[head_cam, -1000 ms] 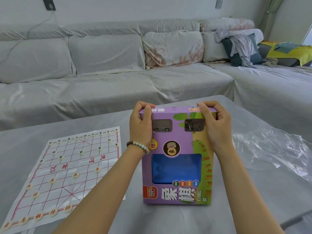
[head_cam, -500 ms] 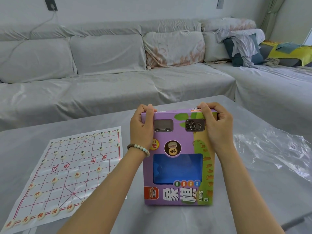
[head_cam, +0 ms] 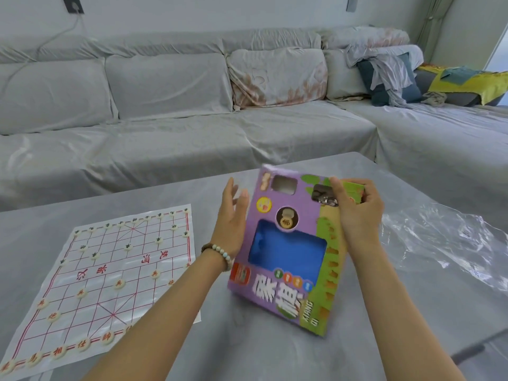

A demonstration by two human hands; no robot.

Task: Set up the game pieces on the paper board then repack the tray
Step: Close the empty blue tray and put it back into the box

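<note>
The purple box (head_cam: 302, 215), blue tray (head_cam: 286, 251) showing through its window, is tilting over the table (head_cam: 384, 312). The right hand (head_cam: 357, 213) is gripping its top corner, the left hand (head_cam: 231, 224) hovering open just beside it. Bare table is lying between box and paper board (head_cam: 110, 270).

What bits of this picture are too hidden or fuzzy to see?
- Head view: inside the purple box, cardboard front hides all but a blue tray.
- Head view: the box's top right corner, covered by the gripping right hand.
- Head view: writing on far game pieces, too small.
- Head view: the paper board's near left corner, cut by the picture edge.
</note>
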